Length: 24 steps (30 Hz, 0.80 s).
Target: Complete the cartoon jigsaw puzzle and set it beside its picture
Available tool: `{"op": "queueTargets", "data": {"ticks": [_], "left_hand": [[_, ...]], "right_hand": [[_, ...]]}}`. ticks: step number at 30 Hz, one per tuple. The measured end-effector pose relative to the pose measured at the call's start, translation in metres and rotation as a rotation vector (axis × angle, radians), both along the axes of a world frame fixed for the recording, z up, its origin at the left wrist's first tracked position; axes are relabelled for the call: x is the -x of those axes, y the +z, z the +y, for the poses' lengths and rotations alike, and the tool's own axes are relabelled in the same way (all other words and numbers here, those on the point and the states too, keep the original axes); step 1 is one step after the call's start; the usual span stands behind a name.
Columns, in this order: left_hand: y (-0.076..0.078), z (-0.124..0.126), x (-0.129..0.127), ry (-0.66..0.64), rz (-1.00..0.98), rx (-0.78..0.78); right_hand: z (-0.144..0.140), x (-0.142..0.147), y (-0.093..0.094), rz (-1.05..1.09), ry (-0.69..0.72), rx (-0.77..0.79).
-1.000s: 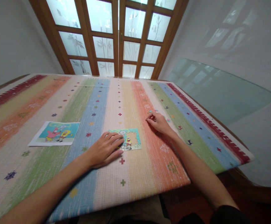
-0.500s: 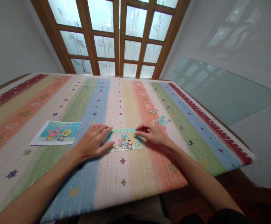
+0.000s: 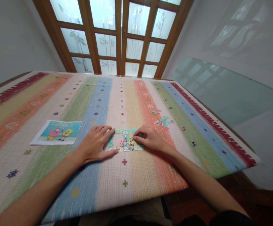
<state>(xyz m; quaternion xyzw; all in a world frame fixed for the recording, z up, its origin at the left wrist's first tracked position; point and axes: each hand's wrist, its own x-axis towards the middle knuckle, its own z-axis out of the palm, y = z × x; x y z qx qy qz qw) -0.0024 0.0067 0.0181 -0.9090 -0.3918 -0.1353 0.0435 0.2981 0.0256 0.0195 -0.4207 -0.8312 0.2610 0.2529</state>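
A partly assembled jigsaw puzzle (image 3: pixel 125 142) with cartoon figures lies flat on the striped tablecloth, with gaps inside its border. My left hand (image 3: pixel 98 142) rests at the puzzle's left side, fingers spread, thumb along the lower edge and fingertips by the top left corner. Over the puzzle's right part is my right hand (image 3: pixel 149 137), thumb and forefinger pinched on a small puzzle piece (image 3: pixel 133 138) beside the yellow figure. The fingers largely cover this piece.
Loose puzzle pieces (image 3: pixel 165 121) lie in a pile right of and beyond the puzzle. A printed reference picture (image 3: pixel 57 132) on white paper lies to the left. The striped tablecloth (image 3: pixel 124 188) covers the table, whose near edge faces me.
My right hand has moved left, from the puzzle's right edge to over its inner right part, carrying the piece. My left hand has stayed nearly in place.
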Motion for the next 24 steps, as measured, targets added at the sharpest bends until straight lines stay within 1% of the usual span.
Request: {"op": "queueTargets", "data": {"ticks": [4, 13, 24], "left_hand": [[-0.0011, -0.0007, -0.0016, 0.016, 0.011, 0.01], [-0.0023, -0.0011, -0.0013, 0.01, -0.009, 0.026], [-0.0036, -0.0007, -0.0016, -0.008, -0.016, 0.012]], "right_hand": [[-0.0014, 0.0022, -0.0005, -0.043, -0.004, -0.08], [-0.0024, 0.005, -0.0013, -0.124, -0.006, -0.171], [-0.0032, 0.008, -0.0023, -0.124, -0.049, -0.166]]}}
